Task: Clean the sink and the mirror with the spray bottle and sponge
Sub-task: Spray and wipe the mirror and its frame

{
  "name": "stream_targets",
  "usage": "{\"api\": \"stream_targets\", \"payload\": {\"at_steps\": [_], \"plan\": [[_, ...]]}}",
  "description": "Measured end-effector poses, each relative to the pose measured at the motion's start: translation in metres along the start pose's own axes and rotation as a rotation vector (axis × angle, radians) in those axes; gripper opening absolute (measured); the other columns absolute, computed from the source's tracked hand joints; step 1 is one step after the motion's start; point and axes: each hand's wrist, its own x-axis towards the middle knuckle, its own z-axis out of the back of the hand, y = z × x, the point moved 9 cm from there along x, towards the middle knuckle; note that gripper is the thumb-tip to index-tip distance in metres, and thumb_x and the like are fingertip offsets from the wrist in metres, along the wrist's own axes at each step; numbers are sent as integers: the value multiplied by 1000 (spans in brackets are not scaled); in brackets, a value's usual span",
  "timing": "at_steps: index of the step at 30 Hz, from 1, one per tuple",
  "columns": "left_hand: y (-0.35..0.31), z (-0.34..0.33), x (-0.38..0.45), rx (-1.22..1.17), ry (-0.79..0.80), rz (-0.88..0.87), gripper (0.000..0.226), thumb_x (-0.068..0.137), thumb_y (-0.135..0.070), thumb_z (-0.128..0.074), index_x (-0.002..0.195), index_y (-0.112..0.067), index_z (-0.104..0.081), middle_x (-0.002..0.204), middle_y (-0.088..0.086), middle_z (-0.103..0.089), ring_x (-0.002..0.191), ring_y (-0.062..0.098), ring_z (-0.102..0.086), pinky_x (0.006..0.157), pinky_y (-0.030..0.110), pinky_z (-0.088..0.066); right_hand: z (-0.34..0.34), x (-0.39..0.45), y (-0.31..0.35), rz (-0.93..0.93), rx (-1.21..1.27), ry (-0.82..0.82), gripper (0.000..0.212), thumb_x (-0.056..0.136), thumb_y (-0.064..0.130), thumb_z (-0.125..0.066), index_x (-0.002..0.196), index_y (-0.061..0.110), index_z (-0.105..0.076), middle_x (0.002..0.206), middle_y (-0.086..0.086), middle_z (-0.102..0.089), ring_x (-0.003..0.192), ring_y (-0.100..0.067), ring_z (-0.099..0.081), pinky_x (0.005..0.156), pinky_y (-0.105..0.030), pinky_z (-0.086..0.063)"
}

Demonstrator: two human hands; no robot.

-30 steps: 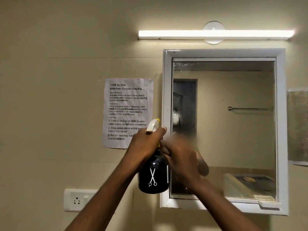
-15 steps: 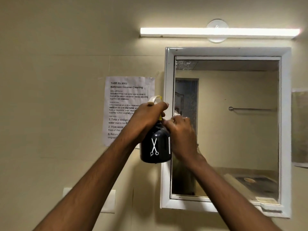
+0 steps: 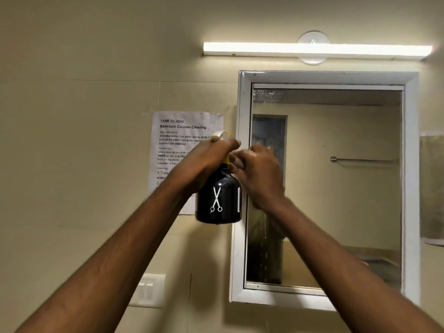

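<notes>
I've got the spray bottle held up against the mirror's left frame edge, left hand wrapped round its neck, right hand curled on the nozzle end. Sponge and sink aren't in view. My worry: the nozzle looks aimed at my right hand, so a squeeze could wet my fingers or the taped notice instead of the glass.

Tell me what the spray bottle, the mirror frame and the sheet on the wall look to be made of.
Spray bottle: likely glossy black plastic, judging by sharp highlights; pale and yellow sprayer head.
Mirror frame: white, smooth, slightly shiny; painted metal or plastic, cannot tell which.
Sheet: thin white printed paper, matte.
</notes>
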Motion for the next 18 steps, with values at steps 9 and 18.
{"api": "stream_targets", "payload": {"at_steps": [9,18], "plan": [[-18,5,15,89,-44,-31,27,88,-38,-48,89,-12,-58,85,10,-66,74,23,-61,76,39,-50,-2,-16,4,0,-1,-7,31,84,31,-53,107,15,-68,99,-9,-60,92,-28,-52,71,-38,-46],[5,-2,20,-17,-47,51,30,88,-35,-52,94,-7,-60,80,11,-67,58,15,-59,58,29,-45,-14,-57,1,66,-36,-21,35,61,4,-79,93,11,-66,88,-7,-61,79,-29,-56,61,-38,-49]]}}
